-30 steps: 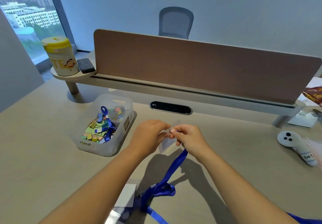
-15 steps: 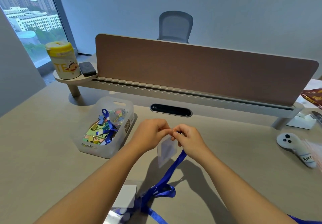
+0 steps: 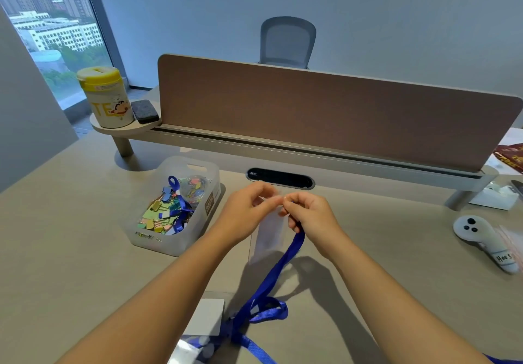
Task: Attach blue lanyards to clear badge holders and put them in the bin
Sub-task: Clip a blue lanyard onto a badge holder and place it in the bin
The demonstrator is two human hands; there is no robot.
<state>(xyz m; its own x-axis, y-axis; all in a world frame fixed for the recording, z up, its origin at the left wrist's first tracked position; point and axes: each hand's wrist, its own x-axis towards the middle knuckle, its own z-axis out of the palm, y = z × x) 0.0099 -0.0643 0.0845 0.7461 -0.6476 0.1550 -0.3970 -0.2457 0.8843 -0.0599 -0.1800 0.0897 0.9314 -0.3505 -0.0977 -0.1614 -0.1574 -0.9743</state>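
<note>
A clear badge holder (image 3: pixel 268 235) hangs upright above the desk, pinched at its top edge by my left hand (image 3: pixel 249 211). My right hand (image 3: pixel 308 216) grips the clip end of a blue lanyard (image 3: pixel 278 273) against that same top edge; the clip itself is hidden by my fingers. The strap drops to the desk and loops near the front edge. More badge holders (image 3: pixel 208 317) lie by my left forearm. A clear plastic bin (image 3: pixel 158 240) stands to the left, holding coloured binder clips and a blue lanyard.
A brown divider panel (image 3: pixel 325 114) with a shelf runs across the back of the desk. A yellow-lidded canister (image 3: pixel 104 97) and a dark eraser (image 3: pixel 144 111) stand on the shelf's left end. A white controller (image 3: pixel 484 242) lies at the right.
The badge holder has swung from tilted flat between my hands to hanging straight down. Both hands stayed together in the same place.
</note>
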